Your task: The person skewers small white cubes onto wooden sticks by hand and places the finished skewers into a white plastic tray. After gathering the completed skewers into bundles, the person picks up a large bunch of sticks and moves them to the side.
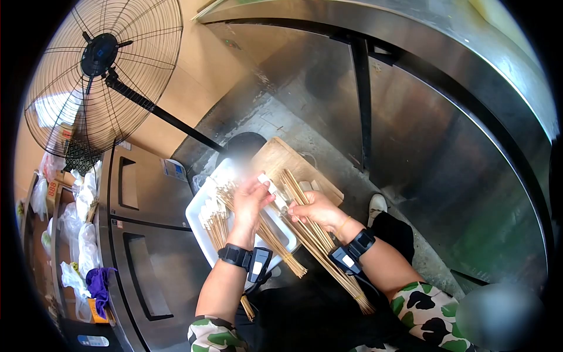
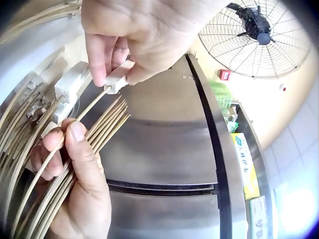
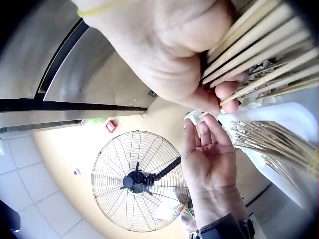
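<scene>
The left hand [image 1: 249, 205] pinches a small white block [image 2: 118, 78] between thumb and fingers. One thin stick [image 2: 94, 101] meets that block at its tip. Below it in the left wrist view, the right hand [image 2: 82, 184] holds this stick between thumb and finger, along with a bundle of bare sticks [image 2: 107, 124] in its palm. In the head view the right hand [image 1: 319, 211] grips the bundle [image 1: 328, 252], which slants down toward the lap. Another white block [image 2: 72, 82] on a stick is beside the left fingers.
A white tray [image 1: 196, 226] holds bundles of sticks [image 1: 216, 229] with white pieces at their ends. Behind it are a wooden board [image 1: 275, 154] and a standing fan [image 1: 101, 54]. Steel cabinets [image 1: 422, 158] stand at right, steel doors [image 1: 143, 276] at left, with bags [image 1: 87, 246] beyond.
</scene>
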Action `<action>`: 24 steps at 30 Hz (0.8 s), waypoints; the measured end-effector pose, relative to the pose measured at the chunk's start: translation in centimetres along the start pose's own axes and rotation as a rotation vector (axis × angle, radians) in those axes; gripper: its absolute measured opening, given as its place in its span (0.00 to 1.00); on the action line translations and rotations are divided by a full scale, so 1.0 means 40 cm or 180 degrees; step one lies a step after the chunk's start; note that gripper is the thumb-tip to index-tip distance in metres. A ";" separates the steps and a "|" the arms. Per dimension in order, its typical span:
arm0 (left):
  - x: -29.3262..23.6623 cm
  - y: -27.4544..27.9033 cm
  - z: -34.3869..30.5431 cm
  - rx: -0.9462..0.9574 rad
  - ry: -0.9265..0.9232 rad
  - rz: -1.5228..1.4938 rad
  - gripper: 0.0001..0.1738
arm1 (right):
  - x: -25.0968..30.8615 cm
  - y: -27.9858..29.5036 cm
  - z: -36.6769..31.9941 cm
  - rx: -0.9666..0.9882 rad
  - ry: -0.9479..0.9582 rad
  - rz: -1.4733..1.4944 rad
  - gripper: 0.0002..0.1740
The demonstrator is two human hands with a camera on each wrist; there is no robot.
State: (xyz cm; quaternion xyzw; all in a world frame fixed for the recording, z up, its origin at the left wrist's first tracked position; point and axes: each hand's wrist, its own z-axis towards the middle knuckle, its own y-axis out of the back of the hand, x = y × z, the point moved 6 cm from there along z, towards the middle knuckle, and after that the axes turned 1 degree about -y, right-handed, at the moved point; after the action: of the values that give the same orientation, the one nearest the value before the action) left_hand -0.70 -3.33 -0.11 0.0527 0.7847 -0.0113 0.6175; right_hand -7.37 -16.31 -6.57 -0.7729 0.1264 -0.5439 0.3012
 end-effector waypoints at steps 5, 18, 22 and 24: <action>0.002 0.003 0.016 -0.0089 0.0022 0.0038 0.13 | 0.004 -0.001 -0.001 0.0009 0.0055 -0.0025 0.04; 0.032 -0.015 -0.012 0.0131 0.0142 0.0170 0.14 | 0.013 -0.001 -0.002 -0.0168 0.0154 -0.0308 0.02; -0.035 0.030 -0.084 -0.0189 -0.0637 0.0154 0.23 | 0.017 0.009 0.002 -0.0150 0.0275 -0.0385 0.06; -0.022 0.123 -0.119 -0.0552 -0.0623 0.0155 0.12 | 0.014 0.028 0.004 -0.0389 0.0228 -0.0534 0.08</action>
State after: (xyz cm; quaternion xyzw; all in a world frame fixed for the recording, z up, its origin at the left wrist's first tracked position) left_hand -4.63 1.90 2.12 0.0168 0.7173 0.0665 0.6934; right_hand -6.89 -17.42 -6.85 -0.7778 0.1049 -0.5858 0.2022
